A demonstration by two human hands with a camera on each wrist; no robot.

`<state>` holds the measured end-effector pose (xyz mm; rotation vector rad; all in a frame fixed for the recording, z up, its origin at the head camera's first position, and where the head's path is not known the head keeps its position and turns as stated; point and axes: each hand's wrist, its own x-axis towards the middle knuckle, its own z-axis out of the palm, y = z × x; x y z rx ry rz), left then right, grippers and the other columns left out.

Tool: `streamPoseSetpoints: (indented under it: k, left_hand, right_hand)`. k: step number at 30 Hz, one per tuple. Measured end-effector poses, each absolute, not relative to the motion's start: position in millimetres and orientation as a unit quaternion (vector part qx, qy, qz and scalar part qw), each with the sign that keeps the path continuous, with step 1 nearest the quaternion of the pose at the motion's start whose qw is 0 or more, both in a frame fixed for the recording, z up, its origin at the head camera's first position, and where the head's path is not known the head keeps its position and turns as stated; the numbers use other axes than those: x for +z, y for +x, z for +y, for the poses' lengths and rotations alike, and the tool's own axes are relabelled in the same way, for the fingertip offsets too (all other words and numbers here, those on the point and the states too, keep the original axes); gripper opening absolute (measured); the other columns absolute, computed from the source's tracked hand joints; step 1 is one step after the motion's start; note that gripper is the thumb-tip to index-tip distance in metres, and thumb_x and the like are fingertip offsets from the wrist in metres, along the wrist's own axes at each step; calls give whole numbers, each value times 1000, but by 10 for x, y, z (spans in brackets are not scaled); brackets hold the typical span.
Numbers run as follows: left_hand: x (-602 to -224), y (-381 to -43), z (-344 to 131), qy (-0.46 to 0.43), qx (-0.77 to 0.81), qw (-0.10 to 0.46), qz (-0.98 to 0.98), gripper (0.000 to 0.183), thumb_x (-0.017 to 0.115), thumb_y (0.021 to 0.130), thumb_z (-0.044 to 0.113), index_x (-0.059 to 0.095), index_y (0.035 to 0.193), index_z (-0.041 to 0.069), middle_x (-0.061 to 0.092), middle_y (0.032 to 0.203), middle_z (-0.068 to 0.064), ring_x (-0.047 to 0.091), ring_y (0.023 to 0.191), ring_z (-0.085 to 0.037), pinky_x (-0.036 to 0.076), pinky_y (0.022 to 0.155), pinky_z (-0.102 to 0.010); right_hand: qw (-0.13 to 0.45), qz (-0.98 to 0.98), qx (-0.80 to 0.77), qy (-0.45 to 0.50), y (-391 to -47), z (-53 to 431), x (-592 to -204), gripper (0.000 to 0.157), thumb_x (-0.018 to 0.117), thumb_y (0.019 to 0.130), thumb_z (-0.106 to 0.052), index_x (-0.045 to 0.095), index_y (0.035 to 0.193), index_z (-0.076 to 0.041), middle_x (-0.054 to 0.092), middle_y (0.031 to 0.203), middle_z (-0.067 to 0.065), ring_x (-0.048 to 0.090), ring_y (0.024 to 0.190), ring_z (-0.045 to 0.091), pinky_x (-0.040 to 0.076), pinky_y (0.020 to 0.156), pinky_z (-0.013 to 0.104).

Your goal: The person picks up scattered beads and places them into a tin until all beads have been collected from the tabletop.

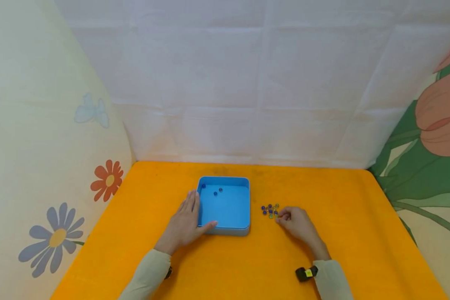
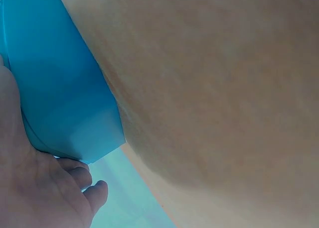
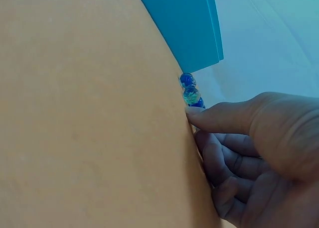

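A blue square box (image 1: 225, 208) stands on the table, with a few glass marbles (image 1: 215, 193) toward its back left. My left hand (image 1: 184, 221) rests against the box's left side, fingers extended along the wall and thumb (image 1: 208, 226) over the front rim. To the right of the box lies a cluster of blue, green and clear marbles (image 1: 270, 211). At that cluster's near right edge, my right hand (image 1: 298, 224) pinches a marble between thumb and index finger; the fingertips mostly hide it. In the right wrist view, blue and green marbles (image 3: 191, 94) show just beyond the thumb (image 3: 219, 117).
An orange cloth covers the table (image 1: 322, 187). A white sheet (image 1: 225, 83) hangs behind it, and flower-printed cloths (image 1: 60, 166) stand at both sides. A black band (image 1: 306, 273) with a yellow label is on the right wrist.
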<state>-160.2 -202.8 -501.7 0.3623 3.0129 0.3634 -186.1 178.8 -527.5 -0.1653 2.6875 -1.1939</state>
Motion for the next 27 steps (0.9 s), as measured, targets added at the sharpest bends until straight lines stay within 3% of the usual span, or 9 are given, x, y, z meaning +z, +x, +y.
streamPoseSetpoints:
  k: [27]
  left_hand:
    - [-4985, -1586, -2020, 120, 115, 39, 985, 120, 50, 93, 82, 11, 166, -4, 10, 177, -24, 13, 165, -41, 25, 132, -56]
  right_hand:
    - [94, 909, -402, -59, -1848, 1778, -5255, 9, 76, 97, -16, 77, 99, -7, 72, 87, 3, 61, 75, 13, 52, 68, 27]
